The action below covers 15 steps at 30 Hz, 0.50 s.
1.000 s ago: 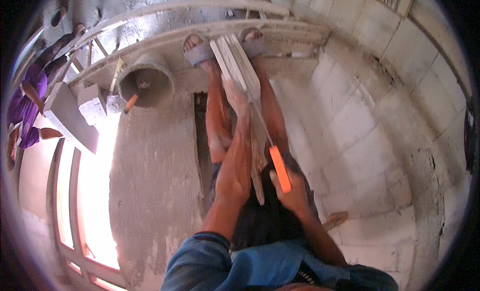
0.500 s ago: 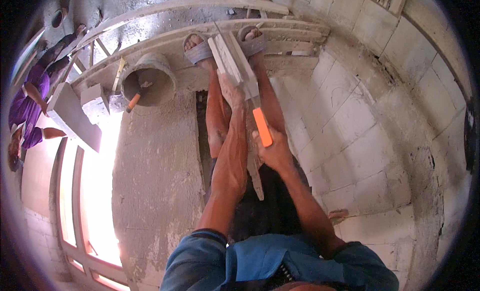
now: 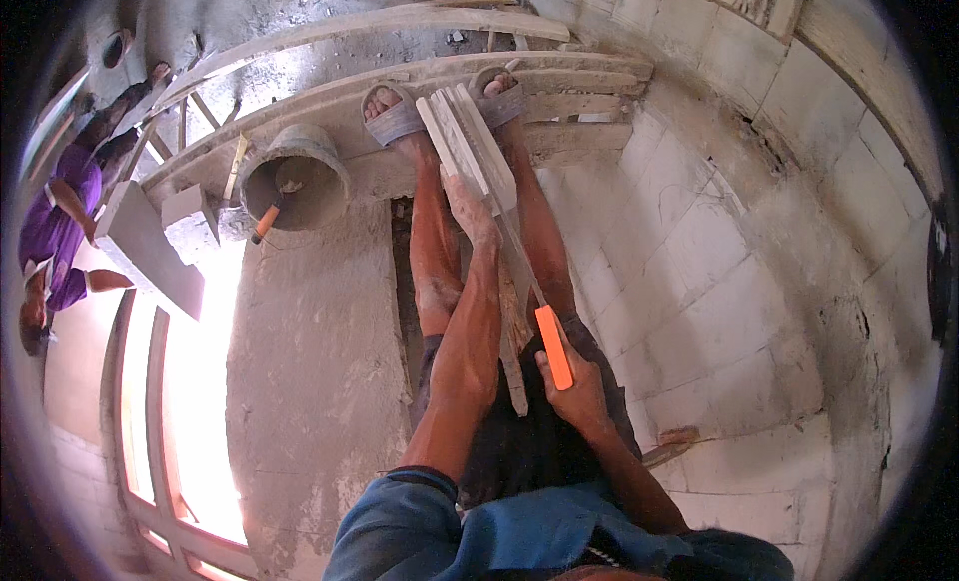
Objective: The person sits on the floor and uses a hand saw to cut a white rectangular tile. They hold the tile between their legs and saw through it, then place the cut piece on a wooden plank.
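Note:
My right hand (image 3: 579, 389) is closed round the orange handle (image 3: 555, 351) of a handsaw, close to my right thigh. Its thin metal blade (image 3: 521, 253) runs up and away to a pale grey block (image 3: 489, 161) and lies along a long cut in it. The block lies between my shins, its far end between my sandalled feet. Gripping its near left side is my left hand (image 3: 470, 206), arm stretched out. Below the block, a narrow wooden strip (image 3: 512, 366) shows between my legs.
Left of my feet, a bucket (image 3: 335, 166) holds an orange-handled tool (image 3: 267, 221). Planks (image 3: 579, 76) run under my feet. At far left, a person in purple (image 3: 70, 206) has a hand at a large grey block (image 3: 150, 246). A block wall (image 3: 689, 271) rises at right.
My right hand has drawn the saw back toward my body, down and slightly right, so more blade shows below the block. My left hand keeps its grip on the block.

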Motion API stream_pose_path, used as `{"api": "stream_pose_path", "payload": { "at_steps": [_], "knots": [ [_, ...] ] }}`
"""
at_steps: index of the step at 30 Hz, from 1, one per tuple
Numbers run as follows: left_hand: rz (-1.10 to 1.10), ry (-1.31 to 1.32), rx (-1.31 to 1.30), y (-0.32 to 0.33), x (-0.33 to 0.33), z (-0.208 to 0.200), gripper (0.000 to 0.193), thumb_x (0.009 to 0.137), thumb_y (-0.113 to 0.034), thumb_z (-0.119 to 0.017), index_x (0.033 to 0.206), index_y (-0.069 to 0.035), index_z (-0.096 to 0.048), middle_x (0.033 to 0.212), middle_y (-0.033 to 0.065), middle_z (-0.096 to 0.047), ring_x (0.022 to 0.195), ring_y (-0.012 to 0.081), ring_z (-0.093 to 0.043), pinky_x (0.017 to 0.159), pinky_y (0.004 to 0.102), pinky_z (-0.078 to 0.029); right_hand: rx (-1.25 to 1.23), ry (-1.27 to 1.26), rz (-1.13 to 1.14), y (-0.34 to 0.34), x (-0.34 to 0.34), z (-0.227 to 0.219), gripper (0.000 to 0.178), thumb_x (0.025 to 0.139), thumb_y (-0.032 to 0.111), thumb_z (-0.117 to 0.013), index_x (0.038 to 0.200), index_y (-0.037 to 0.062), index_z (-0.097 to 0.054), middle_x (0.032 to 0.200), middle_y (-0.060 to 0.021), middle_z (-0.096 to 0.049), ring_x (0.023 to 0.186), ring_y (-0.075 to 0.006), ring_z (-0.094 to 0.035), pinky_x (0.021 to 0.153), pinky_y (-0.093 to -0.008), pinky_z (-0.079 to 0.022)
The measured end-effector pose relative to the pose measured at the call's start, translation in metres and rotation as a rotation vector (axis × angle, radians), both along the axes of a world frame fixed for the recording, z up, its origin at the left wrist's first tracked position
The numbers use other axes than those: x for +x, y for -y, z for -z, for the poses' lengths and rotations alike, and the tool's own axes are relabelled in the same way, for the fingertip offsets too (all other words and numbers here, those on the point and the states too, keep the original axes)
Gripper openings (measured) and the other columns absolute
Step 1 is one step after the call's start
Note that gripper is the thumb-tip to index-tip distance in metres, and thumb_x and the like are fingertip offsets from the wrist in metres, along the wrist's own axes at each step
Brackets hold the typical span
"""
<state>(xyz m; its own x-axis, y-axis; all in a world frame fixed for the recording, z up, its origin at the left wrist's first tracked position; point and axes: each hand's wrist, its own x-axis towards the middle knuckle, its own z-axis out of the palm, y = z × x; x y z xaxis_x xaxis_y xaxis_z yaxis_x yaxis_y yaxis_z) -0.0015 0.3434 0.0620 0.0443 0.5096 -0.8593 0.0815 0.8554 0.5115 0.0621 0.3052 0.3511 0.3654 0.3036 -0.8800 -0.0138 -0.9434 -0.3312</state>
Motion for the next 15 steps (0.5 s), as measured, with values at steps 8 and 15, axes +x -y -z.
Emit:
{"api": "stream_pose_path", "payload": {
  "at_steps": [8, 15],
  "knots": [
    [0.26, -0.176, 0.18, 0.017, -0.03, 0.04, 0.057, 0.108, -0.04, -0.036, 0.146, 0.002, -0.043, 0.14, 0.0155, -0.052, 0.127, 0.0279, -0.053, 0.108, 0.0373, -0.042, -0.121, -0.02, 0.063, -0.022, -0.003, 0.03, 0.03, 0.096, 0.022, -0.067, 0.114, -0.0021, -0.065, 0.1, -0.0272, -0.069, 0.098, -0.0417, -0.069, 0.084, -0.0464, -0.053],
    [0.074, -0.107, 0.141, -0.004, -0.01, 0.027, 0.061, 0.107, -0.047, -0.038, 0.148, -0.001, -0.043, 0.146, 0.0142, -0.048, 0.132, 0.0264, -0.048, 0.112, 0.0376, -0.036, -0.393, -0.194, -0.031, -0.051, 0.012, 0.049, 0.036, 0.099, 0.026, -0.062, 0.126, 0.0022, -0.059, 0.119, -0.0231, -0.065, 0.111, -0.0405, -0.065, 0.095, -0.0452, -0.05]
  ]
}}
